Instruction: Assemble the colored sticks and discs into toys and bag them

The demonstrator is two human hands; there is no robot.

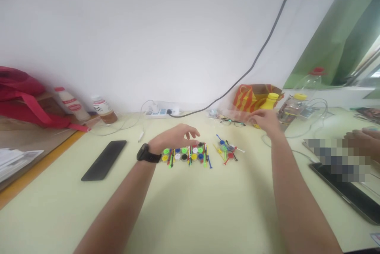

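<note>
My left hand (178,137), with a black watch on the wrist, hovers over rows of small coloured discs and thin sticks (185,155); its fingers are apart and it holds nothing. Right of these rows lies a loose heap of similar coloured discs and sticks (228,149). Farther back on the right, my right hand (264,119) has its fingertips pinched at a clear plastic bag (243,115), in front of a yellow-capped bottle (271,99).
A dark phone (103,160) lies at the left. Bottles (103,109), a power strip (162,112) and glasses (233,122) stand or lie along the wall. Another person's hand (363,143) is at the right, near a dark tablet (344,190).
</note>
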